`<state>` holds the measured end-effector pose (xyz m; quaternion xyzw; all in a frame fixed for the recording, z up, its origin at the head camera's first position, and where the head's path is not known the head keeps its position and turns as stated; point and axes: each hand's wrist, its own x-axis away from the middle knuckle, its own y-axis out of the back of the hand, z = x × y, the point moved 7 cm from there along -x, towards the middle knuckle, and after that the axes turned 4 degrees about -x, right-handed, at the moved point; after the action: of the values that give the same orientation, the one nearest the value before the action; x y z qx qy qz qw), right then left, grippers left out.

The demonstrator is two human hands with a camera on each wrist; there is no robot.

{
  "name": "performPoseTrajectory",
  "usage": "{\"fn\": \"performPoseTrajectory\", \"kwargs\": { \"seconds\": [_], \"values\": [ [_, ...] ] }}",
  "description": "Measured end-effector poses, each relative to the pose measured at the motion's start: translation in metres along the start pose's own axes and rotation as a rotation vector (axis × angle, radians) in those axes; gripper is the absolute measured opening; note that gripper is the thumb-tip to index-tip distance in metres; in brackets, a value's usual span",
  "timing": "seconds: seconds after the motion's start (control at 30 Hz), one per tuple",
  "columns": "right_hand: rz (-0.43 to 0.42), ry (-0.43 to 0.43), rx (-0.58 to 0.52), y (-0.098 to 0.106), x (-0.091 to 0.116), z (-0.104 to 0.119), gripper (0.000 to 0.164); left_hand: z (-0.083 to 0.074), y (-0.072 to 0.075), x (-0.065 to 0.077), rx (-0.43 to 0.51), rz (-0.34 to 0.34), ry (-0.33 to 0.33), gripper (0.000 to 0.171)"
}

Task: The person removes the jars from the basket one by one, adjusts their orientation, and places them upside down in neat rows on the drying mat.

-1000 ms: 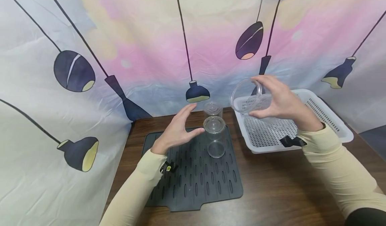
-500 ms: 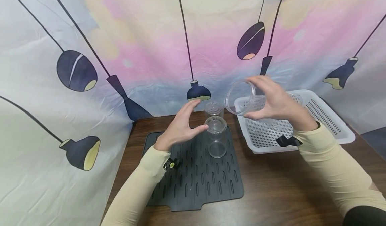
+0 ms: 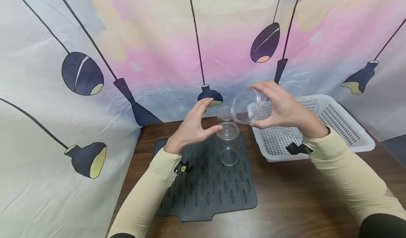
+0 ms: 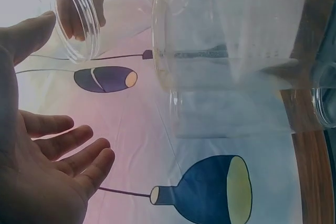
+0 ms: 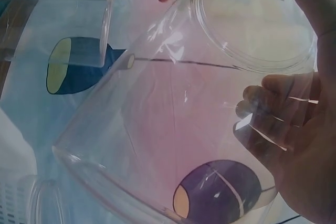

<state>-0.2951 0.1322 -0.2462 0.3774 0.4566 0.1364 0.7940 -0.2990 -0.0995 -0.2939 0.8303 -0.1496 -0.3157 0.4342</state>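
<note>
My right hand (image 3: 282,105) holds a clear plastic jar (image 5: 152,108) near its ringed end, thumb below and fingers above. That jar is tilted on its side in the air, its round rim (image 3: 233,105) toward the left. Two similar clear jars stand on the dark ribbed mat (image 3: 206,192), a front jar (image 3: 229,144) and a back jar (image 3: 223,114) partly hidden behind it. My left hand (image 3: 193,128) is beside them with fingers spread and nothing held, its thumb tip right at the front jar's top. In the left wrist view, its fingers (image 4: 79,150) are apart from the jars.
A white perforated basket (image 3: 349,125) stands at the back right; a clear curved rim (image 3: 312,99) shows over it behind my right hand. The wooden table (image 3: 285,195) meets a printed cloth backdrop (image 3: 165,47) at the back.
My right hand has carried the jar leftward from over the basket toward the standing jars. My left hand has risen slightly and shifted right, its thumb now overlapping the front jar's top.
</note>
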Motion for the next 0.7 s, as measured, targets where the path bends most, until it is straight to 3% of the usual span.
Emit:
{"fn": "performPoseTrajectory", "kwargs": {
  "seconds": [0.7],
  "values": [
    [0.012, 0.150, 0.058, -0.021, -0.010, 0.022, 0.105, -0.014, -0.003, -0.009, 0.030, 0.013, -0.023, 0.090]
  ]
}}
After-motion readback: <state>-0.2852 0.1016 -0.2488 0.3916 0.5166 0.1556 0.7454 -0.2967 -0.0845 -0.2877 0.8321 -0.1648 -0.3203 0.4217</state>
